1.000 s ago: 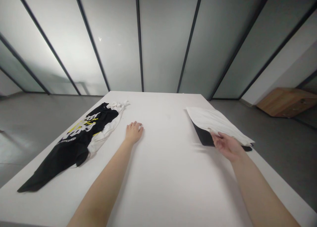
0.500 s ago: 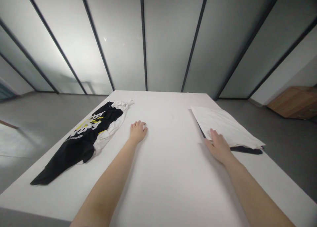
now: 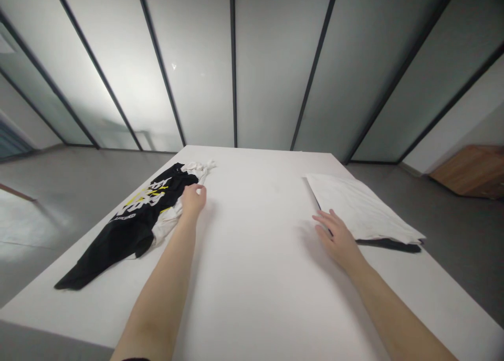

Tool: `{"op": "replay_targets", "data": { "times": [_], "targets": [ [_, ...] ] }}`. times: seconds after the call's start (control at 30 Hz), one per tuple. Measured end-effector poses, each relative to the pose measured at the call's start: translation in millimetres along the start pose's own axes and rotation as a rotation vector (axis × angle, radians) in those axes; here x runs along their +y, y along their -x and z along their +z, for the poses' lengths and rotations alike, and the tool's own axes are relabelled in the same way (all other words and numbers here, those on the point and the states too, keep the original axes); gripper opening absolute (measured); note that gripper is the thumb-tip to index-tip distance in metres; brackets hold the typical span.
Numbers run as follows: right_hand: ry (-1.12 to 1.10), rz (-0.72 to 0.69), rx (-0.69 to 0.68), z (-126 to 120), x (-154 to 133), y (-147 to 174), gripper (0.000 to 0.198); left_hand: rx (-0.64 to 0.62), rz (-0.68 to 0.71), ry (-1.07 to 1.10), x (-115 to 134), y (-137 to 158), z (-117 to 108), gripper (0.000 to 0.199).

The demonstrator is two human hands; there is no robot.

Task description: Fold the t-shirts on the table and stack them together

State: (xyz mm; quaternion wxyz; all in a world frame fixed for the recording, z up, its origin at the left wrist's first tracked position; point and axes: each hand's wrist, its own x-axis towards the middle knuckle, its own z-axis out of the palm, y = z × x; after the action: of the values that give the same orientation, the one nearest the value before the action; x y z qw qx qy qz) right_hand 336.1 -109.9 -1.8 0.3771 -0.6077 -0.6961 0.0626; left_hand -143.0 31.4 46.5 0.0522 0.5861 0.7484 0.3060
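Note:
On the left of the white table [image 3: 252, 277] lies a black T-shirt [image 3: 129, 224] with white and yellow print, spread lengthwise. A crumpled white garment [image 3: 167, 224] shows along its right side and far end. My left hand [image 3: 192, 201] hovers at the right edge of these clothes, fingers loosely bent and thumb apart, holding nothing that I can see. To the right, a folded white garment [image 3: 354, 201] lies flat over a dark folded one [image 3: 389, 244]. Beside its near left corner is my right hand [image 3: 334, 237], fingers spread and nothing in them.
Frosted glass panels [image 3: 263, 67] with dark frames stand behind the table. Grey floor [image 3: 118, 164] surrounds it. A wooden cabinet [image 3: 468, 169] is at the far right, and a brown bar-like edge [image 3: 16, 192] shows at the far left.
My left hand has lifted off the bare table and moved left to the black T-shirt and white garment. My right hand has come off the folded white garment, slightly left and nearer.

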Motion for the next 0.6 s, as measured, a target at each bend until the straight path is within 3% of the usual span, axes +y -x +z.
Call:
{"op": "replay_targets", "data": {
  "times": [0.07,0.2,0.27,0.43,0.6],
  "targets": [
    [-0.12,-0.031,-0.098,1,-15,1,0.039,0.161,-0.12,-0.134,-20,2,-7,0.044],
    [-0.322,0.0,-0.268,4,-31,5,0.035,0.014,-0.236,-0.266,-40,9,-8,0.052],
    [-0.37,0.029,-0.301,5,-32,7,0.034,-0.018,-0.231,-0.269,-39,11,-8,0.052],
    [-0.373,0.04,-0.295,7,-23,9,0.034,0.042,-0.261,-0.168,-29,11,-11,0.057],
    [-0.309,-0.011,-0.284,12,-13,9,0.034,0.286,-0.18,0.031,-16,-1,-21,0.067]
  ]
}}
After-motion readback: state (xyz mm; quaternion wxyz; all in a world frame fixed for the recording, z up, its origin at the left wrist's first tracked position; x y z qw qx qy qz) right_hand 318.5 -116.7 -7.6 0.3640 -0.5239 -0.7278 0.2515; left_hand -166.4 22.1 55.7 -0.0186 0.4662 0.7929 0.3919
